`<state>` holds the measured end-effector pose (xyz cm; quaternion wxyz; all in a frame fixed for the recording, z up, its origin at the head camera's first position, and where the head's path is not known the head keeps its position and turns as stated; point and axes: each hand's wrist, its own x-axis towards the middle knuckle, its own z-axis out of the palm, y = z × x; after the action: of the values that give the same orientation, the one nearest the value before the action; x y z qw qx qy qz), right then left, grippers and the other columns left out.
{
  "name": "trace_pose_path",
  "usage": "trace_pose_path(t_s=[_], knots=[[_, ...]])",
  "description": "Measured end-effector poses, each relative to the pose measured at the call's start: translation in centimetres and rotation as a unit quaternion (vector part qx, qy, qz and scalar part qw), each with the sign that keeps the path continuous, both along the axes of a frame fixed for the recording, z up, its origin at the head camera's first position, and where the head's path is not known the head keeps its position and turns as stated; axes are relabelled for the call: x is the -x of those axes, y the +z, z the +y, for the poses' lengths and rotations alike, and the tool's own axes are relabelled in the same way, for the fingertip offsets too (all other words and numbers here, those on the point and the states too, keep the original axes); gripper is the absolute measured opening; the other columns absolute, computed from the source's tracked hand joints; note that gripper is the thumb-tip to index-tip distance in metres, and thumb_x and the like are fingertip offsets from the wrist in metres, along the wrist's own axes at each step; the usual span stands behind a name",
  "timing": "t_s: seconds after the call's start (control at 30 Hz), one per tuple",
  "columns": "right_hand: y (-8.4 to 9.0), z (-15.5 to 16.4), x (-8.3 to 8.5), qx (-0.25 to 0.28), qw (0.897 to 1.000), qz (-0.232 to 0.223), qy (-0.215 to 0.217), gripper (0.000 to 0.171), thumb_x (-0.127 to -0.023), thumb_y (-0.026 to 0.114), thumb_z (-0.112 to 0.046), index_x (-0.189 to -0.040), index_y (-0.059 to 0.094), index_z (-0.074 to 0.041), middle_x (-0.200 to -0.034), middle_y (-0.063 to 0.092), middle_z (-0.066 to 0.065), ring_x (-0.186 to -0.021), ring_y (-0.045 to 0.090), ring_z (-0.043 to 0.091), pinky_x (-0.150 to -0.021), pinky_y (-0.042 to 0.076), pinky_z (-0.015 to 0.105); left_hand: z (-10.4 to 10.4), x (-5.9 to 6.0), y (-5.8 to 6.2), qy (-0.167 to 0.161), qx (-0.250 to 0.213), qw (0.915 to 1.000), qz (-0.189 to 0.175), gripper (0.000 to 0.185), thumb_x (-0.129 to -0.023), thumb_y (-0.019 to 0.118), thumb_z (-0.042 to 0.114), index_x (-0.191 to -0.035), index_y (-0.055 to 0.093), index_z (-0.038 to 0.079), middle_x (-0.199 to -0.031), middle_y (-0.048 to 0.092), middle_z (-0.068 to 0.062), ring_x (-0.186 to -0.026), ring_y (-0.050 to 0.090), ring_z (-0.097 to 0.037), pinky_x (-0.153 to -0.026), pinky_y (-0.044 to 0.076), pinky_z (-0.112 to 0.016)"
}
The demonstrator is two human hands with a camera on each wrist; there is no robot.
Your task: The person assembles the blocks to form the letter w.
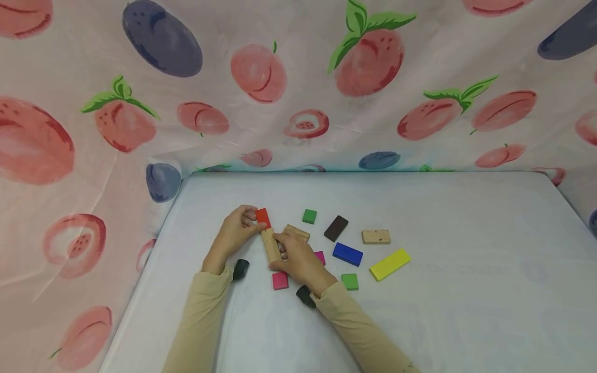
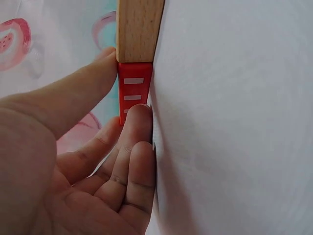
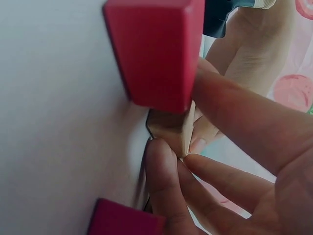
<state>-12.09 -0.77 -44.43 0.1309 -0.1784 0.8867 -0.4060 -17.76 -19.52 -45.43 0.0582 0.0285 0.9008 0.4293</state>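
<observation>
A red block (image 1: 263,217) is pinched by the left hand (image 1: 236,230) and set end to end against a plain wooden block (image 1: 271,245), which is gripped by the right hand (image 1: 298,258) on the white table (image 1: 466,290). Only these two pieces appear joined in a line. The green, brown, blue, yellow and pink blocks (image 1: 280,280) lie scattered nearby, seemingly yet to be placed.

- A small red rectangular wooden block (image 1: 263,217) lies flat on the white table, pinched at its sides between the thumb and fingers of the left hand (image 1: 235,231). The left wrist view shows white dashes on its face (image 2: 133,95).
- A long plain natural-wood block (image 1: 270,245) lies flat, its far end butted against the red block's near end so the two form one line. The right hand (image 1: 298,259) grips its near end between thumb and fingertips.
</observation>
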Motion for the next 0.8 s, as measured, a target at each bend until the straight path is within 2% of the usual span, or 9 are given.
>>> trace_pose_path(t_s=[0.53,0.8], knots=[[-0.05,0.03,-0.07,0.008,1.0,0.007,0.0,0.064,-0.074,0.078,-0.017,-0.129,0.051,0.001,-0.096,0.051,0.004,-0.084,0.052,0.014,-0.068,0.046,0.017,-0.02,-0.06,0.28,0.0,-0.002,1.0,-0.006,0.048,-0.081,0.072,0.025,-0.12,0.052,0.004,-0.103,0.056,-0.011,-0.088,0.054,-0.022,-0.079,0.046,-0.035],[-0.1,0.17,-0.11,0.01,1.0,0.008,0.002,0.064,-0.073,0.079,-0.017,-0.129,0.05,0.001,-0.098,0.052,0.004,-0.085,0.053,0.014,-0.069,0.047,0.018,-0.02,-0.15,0.41,-0.001,-0.007,0.9999,-0.015,0.054,-0.078,0.075,0.027,-0.121,0.051,0.006,-0.106,0.057,-0.011,-0.089,0.054,-0.021,-0.08,0.046,-0.034]])
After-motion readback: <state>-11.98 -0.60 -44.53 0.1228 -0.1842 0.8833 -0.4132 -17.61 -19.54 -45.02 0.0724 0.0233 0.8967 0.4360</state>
